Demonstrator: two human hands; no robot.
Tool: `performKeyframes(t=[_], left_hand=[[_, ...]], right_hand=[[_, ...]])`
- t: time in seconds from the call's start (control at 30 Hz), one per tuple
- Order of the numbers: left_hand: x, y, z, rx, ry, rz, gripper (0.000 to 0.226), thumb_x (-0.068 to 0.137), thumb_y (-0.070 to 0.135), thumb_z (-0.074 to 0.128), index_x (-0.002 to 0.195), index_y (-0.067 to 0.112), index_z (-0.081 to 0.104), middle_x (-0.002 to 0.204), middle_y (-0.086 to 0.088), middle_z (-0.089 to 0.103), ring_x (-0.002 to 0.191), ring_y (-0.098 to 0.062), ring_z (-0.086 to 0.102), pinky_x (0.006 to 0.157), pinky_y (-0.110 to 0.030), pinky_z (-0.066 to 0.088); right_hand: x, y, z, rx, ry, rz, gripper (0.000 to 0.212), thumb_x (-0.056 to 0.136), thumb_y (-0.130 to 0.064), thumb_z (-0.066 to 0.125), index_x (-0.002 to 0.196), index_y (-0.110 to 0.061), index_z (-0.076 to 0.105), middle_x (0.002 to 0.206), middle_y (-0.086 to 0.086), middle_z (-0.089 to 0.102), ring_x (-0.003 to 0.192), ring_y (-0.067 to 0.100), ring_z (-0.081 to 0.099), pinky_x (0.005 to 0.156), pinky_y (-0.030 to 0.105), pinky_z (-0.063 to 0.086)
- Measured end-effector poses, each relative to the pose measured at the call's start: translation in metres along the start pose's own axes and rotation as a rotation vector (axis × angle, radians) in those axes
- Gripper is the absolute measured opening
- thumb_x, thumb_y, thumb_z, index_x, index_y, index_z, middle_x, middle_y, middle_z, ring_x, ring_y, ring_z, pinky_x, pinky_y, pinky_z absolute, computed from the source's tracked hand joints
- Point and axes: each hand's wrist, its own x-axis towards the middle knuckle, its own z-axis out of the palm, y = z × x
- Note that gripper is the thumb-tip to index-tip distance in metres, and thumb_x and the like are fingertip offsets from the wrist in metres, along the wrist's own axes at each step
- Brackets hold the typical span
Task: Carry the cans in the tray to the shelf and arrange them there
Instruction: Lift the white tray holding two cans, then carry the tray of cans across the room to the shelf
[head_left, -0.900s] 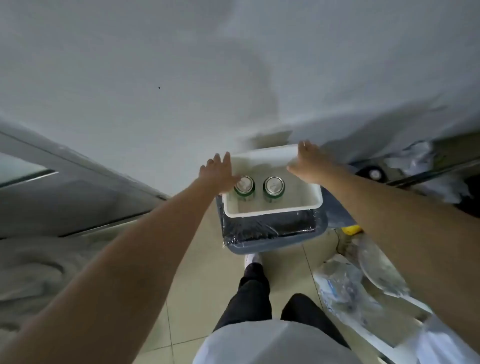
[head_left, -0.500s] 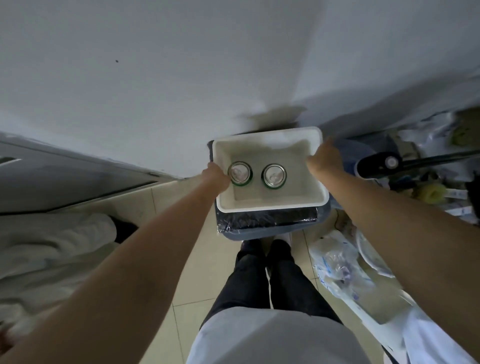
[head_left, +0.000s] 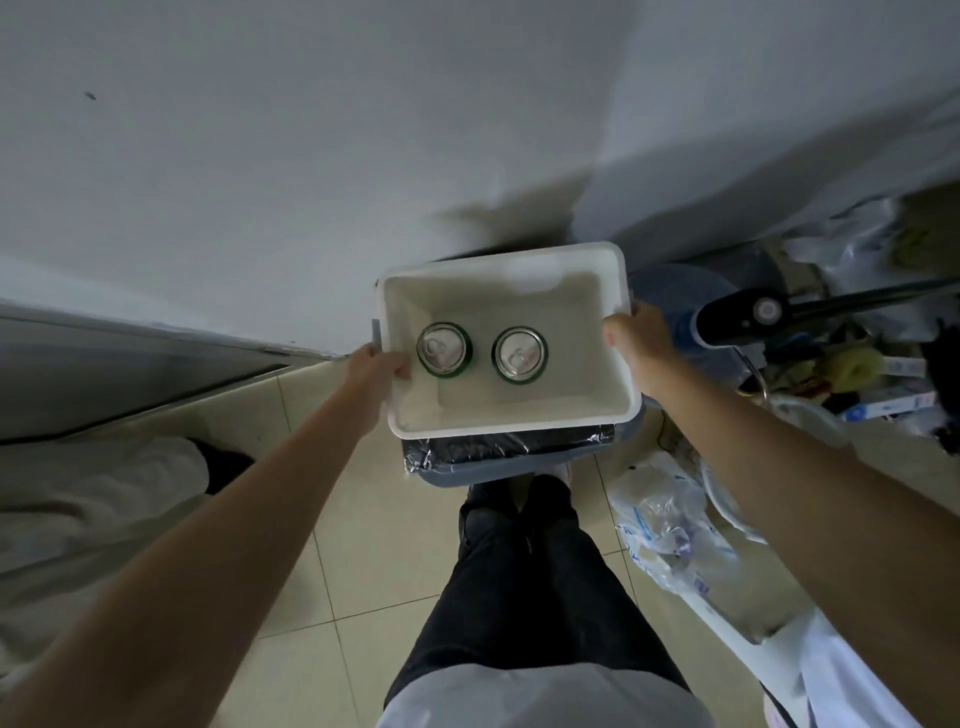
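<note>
Both hands have slid from resting over the white tray to clamping its short sides, and the tray now sits squarer and nearer in the head view.

From the head camera, the left hand curls over the tray's left rim, its fingers wrapped inside the wall just beside the left can. The right hand is closed over the right rim, thumb on the inner lip. The right can stands upright near its twin, the two apart, both toward the tray's left half. The tray appears to rest on, or hang just above, a grey bin lined with a dark bag; contact is hard to judge from this angle. A blue water jug and a plastic bag crowd the right side.

This looks like the pick-up step. Next calls for a level lift so the cans stay standing, then a turn toward the shelf, which is not in sight.
</note>
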Motion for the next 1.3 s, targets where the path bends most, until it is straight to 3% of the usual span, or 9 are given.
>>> performKeyframes(t=[0.1,0.3,0.37,0.53,0.67,0.8,0.97,1.1,1.3], left_hand=[[-0.025,0.006,-0.009,0.016,-0.071,0.08,0.019,0.044,0.001,0.043,0.061,0.008,0.049,0.059,-0.007,0.041,0.053,-0.019,0.037,0.044,-0.019,0.032],[-0.094,0.037,-0.023,0.049,-0.211,0.229,0.019,0.047,0.002,0.043,0.063,0.01,0.048,0.06,-0.008,0.044,0.055,-0.021,0.043,0.041,-0.019,0.039],[-0.116,0.047,-0.024,0.091,-0.307,0.265,0.019,0.05,0.0,0.044,0.066,0.009,0.05,0.063,-0.009,0.046,0.057,-0.024,0.045,0.045,-0.022,0.041],[-0.174,0.058,-0.013,0.296,-0.593,0.384,0.028,0.044,-0.001,0.04,0.069,0.003,0.051,0.054,-0.006,0.05,0.048,-0.02,0.052,0.045,-0.019,0.041],[-0.231,0.046,0.009,0.529,-0.796,0.455,0.019,0.054,-0.003,0.042,0.068,0.006,0.051,0.064,-0.012,0.046,0.062,-0.027,0.047,0.057,-0.027,0.037],[-0.284,0.017,0.035,0.764,-0.963,0.536,0.024,0.051,-0.002,0.043,0.07,0.007,0.055,0.069,-0.012,0.05,0.073,-0.03,0.049,0.06,-0.03,0.042],[-0.36,-0.04,0.057,1.019,-1.188,0.665,0.03,0.043,0.001,0.042,0.069,0.005,0.056,0.068,-0.011,0.049,0.066,-0.026,0.05,0.059,-0.028,0.042],[-0.421,-0.107,0.068,1.154,-1.323,0.769,0.035,0.044,0.003,0.042,0.075,0.006,0.058,0.071,-0.013,0.05,0.068,-0.027,0.048,0.061,-0.029,0.04],[-0.492,-0.209,0.07,1.273,-1.408,0.758,0.027,0.045,0.002,0.04,0.069,0.009,0.052,0.07,-0.011,0.043,0.063,-0.024,0.045,0.057,-0.025,0.041]], right_hand=[[-0.031,-0.002,-0.017,0.097,0.024,-0.03,0.018,0.053,-0.007,0.045,0.071,-0.004,0.047,0.064,0.006,0.042,0.063,0.022,0.039,0.061,0.028,0.032],[-0.132,0.005,-0.059,0.303,0.082,-0.003,0.008,0.058,0.0,0.049,0.065,0.0,0.045,0.067,0.013,0.04,0.068,0.025,0.043,0.058,0.026,0.03],[-0.169,0.017,-0.069,0.382,0.132,0.024,0.023,0.048,-0.005,0.045,0.067,0.007,0.047,0.07,0.015,0.044,0.072,0.027,0.046,0.06,0.027,0.033],[-0.271,0.068,-0.078,0.612,0.373,0.14,0.011,0.045,-0.005,0.046,0.056,-0.006,0.045,0.061,0.012,0.043,0.059,0.028,0.043,0.056,0.025,0.035],[-0.352,0.123,-0.073,0.761,0.631,0.207,0.008,0.052,-0.005,0.053,0.053,-0.006,0.045,0.053,0.011,0.043,0.052,0.024,0.04,0.045,0.021,0.036],[-0.427,0.182,-0.055,0.932,0.855,0.275,0.004,0.048,-0.006,0.05,0.047,-0.005,0.046,0.044,0.008,0.044,0.048,0.024,0.039,0.048,0.022,0.034],[-0.514,0.252,-0.009,1.156,0.988,0.321,0.024,0.045,-0.009,0.045,0.067,-0.001,0.05,0.063,0.011,0.046,0.057,0.025,0.043,0.054,0.025,0.034],[-0.578,0.306,0.024,1.3,1.099,0.373,0.006,0.052,-0.008,0.048,0.058,-0.006,0.049,0.043,0.005,0.049,0.05,0.023,0.04,0.047,0.021,0.033],[-0.652,0.391,0.047,1.386,1.185,0.462,0.005,0.067,-0.006,0.05,0.063,-0.006,0.049,0.063,0.012,0.045,0.056,0.024,0.041,0.053,0.026,0.032]])
